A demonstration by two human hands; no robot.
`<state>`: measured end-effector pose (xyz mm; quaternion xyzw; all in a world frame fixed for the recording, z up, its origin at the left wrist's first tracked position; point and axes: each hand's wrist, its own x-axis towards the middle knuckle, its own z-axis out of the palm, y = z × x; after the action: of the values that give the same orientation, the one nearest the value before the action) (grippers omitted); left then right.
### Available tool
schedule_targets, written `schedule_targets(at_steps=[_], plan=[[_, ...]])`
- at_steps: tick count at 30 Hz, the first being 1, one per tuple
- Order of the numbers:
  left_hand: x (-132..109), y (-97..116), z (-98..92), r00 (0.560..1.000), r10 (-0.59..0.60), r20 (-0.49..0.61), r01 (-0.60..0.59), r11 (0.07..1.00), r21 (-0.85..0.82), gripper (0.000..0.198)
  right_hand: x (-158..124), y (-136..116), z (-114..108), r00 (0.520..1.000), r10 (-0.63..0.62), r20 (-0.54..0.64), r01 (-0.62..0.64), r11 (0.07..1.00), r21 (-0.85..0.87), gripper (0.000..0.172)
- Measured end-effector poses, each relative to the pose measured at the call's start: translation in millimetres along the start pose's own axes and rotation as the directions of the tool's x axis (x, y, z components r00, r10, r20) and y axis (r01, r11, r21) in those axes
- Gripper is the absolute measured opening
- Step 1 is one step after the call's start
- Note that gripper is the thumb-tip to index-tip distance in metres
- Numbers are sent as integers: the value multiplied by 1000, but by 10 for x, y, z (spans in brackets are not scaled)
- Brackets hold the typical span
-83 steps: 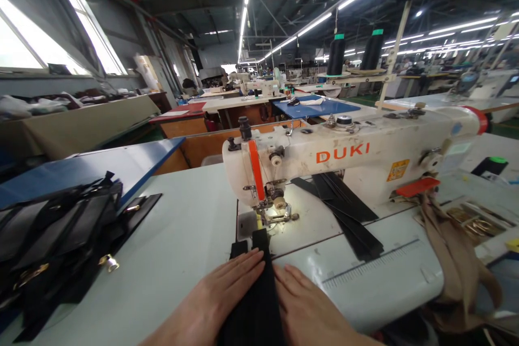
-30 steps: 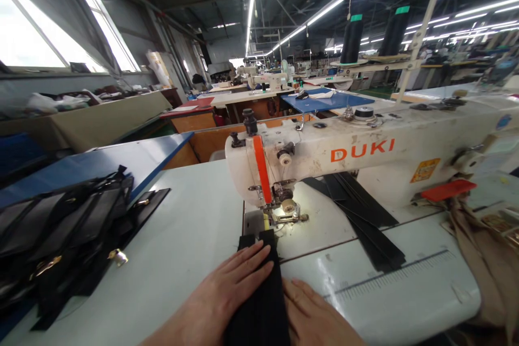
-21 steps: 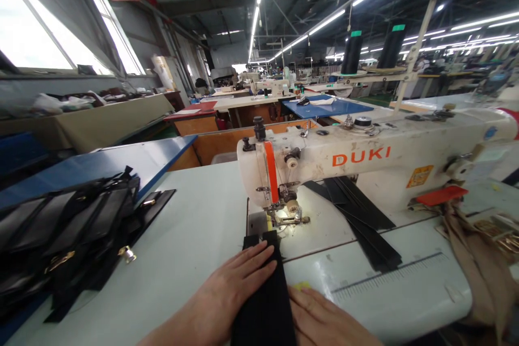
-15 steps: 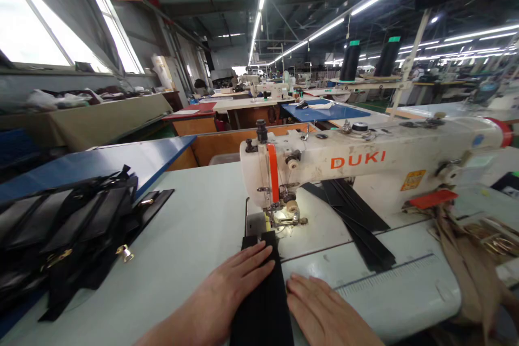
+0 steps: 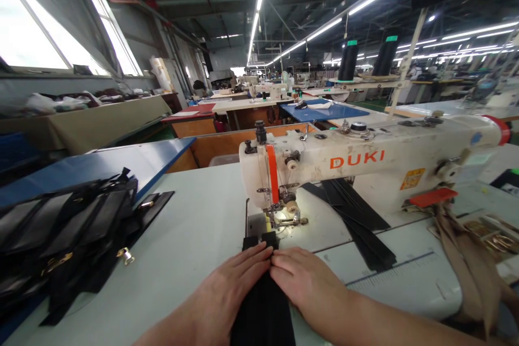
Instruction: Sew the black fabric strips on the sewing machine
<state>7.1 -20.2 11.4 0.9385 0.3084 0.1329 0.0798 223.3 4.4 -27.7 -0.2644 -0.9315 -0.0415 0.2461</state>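
A long black fabric piece [image 5: 263, 311] lies on the sewing machine table, its top end just in front of the presser foot area [image 5: 279, 220]. Folded black strap ends show at that top end. My left hand [image 5: 227, 281] rests flat over the left part of the fabric, fingers stretched out. On the right side, my right hand [image 5: 304, 275] lies with fingers extended on the fabric, its fingertips meeting those of my left hand. The white sewing machine [image 5: 357, 154] stands beyond both hands, with its needle area lit.
Black straps with metal clasps [image 5: 81, 221] are piled at left. More black strips [image 5: 357, 216] lie under the machine arm. A ruler scale [image 5: 389, 273] marks the table at right, near brown fabric [image 5: 466, 259] and a tray of metal rings [image 5: 497, 238].
My right hand has moved up and left from the fabric's right edge onto the fabric, against my left fingertips. My left hand and the fabric stay nearly in place.
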Motion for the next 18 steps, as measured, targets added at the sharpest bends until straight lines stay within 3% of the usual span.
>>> schedule_targets(at_steps=[4,8,15,18], plan=[[46,-8,17,1000,6,-19,-6,1000,28,58,1,-23,3,997,-33,-63,30,998,-55,19],[72,-74,71,999,25,-29,-24,999,25,53,24,-4,-23,990,-67,-124,53,993,-110,26],[197,-218,36,999,-34,18,32,993,115,47,163,204,-8,993,-95,-71,82,983,-162,13],[217,-312,64,1000,-13,-17,15,995,99,46,200,259,13,995,-87,-58,77,985,-156,12]])
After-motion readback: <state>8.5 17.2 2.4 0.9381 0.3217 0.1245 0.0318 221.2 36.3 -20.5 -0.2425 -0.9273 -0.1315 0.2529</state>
